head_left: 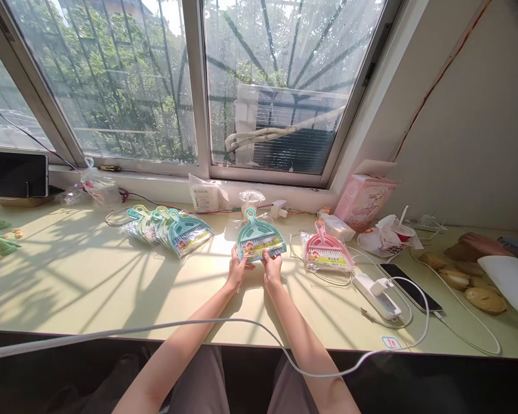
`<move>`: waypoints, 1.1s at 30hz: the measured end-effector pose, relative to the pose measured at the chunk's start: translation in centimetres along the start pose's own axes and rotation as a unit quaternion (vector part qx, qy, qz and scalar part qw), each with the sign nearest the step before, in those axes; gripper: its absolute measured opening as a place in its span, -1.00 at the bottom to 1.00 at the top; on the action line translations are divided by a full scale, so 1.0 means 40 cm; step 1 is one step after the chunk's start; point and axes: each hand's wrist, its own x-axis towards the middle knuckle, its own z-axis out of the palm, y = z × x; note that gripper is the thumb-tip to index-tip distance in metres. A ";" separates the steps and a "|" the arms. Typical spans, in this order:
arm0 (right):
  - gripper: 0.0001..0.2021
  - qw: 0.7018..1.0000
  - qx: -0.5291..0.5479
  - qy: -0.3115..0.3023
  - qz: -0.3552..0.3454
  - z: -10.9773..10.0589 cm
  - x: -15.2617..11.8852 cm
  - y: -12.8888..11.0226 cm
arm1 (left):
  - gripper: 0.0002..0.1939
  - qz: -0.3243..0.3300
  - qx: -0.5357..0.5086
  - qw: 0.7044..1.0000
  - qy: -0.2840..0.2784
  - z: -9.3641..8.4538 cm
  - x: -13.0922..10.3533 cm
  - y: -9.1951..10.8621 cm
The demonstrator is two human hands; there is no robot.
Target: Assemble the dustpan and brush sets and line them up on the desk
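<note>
A teal mini dustpan and brush set [259, 233], with a yellow label across its bristles, is held up over the middle of the table. My left hand [237, 267] grips its lower left edge, and my right hand [271, 265] pinches the lower edge near the label with the thumb in front. To the left lie several more dustpan sets [185, 233] in clear wrapping, green and teal, overlapping each other. On the right a pink dustpan set [327, 250] in clear plastic rests on the table.
A white power strip [377, 296] and a black phone [410, 286] lie at right. A white cable [172, 326] crosses in front of my forearms. Behind stand a pink box [365, 195] and a white packet [205, 194] by the window. A dark tablet [15, 174] stands far left.
</note>
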 end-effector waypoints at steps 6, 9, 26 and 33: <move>-0.43 0.999 -0.006 -0.047 -0.011 0.001 -0.012 -0.017 | -0.18 0.012 0.012 1.000 0.019 -0.002 -0.004 0.004; -0.48 0.999 -0.006 -0.039 0.003 -0.002 -0.009 -0.017 | -0.17 0.018 0.013 0.999 0.023 -0.002 -0.003 0.005; -0.53 1.000 0.009 0.011 0.020 -0.024 0.035 -0.028 | -0.33 -0.107 -0.048 0.982 -0.148 -0.046 0.054 0.020; -0.52 0.998 -0.029 -0.041 0.034 0.005 0.003 0.010 | -0.27 -0.039 -0.065 0.995 0.063 -0.021 0.025 -0.007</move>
